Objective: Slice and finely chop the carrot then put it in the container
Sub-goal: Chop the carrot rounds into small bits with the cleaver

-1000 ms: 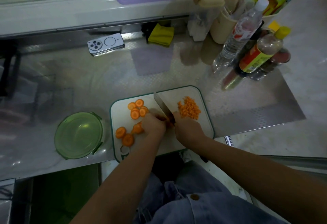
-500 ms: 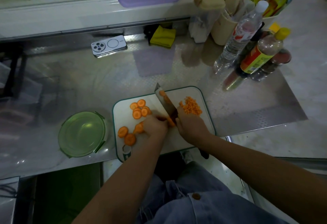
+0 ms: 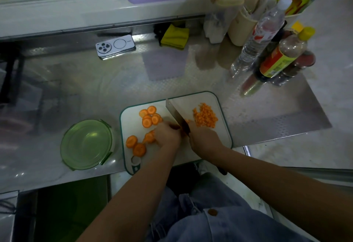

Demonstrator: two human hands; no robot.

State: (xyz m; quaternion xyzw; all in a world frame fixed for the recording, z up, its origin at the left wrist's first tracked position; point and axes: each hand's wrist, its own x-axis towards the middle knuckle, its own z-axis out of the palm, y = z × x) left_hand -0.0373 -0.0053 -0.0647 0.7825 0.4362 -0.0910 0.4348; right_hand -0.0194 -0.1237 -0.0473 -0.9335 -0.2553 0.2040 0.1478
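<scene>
- Head view, the step: the fine chopping is part done, judging by how the carrot lies. A heap of chopped carrot (image 3: 205, 116) sits just beyond the right hand (image 3: 204, 139), while whole carrot slices (image 3: 150, 117) lie beyond and to the outer side of the left hand (image 3: 168, 136), all on the cutting board (image 3: 131, 127).
- The container (image 3: 87, 144) stands on the worktop well out from the left hand, with no carrot in it.
- Next move: probably another cut close to the left fingertips, then feeding more slices under the blade. This calls for keeping those fingertips tucked back.
- Hands: the right hand is closed round the handle of the knife (image 3: 176, 113), the blade pointing away from the person between the two hands.
- The left hand is knuckles-up, fingers curled down beside the blade. What it pins is hidden, so its hold cannot be told.
- Both forearms reach in from the near edge and converge at the board.
</scene>
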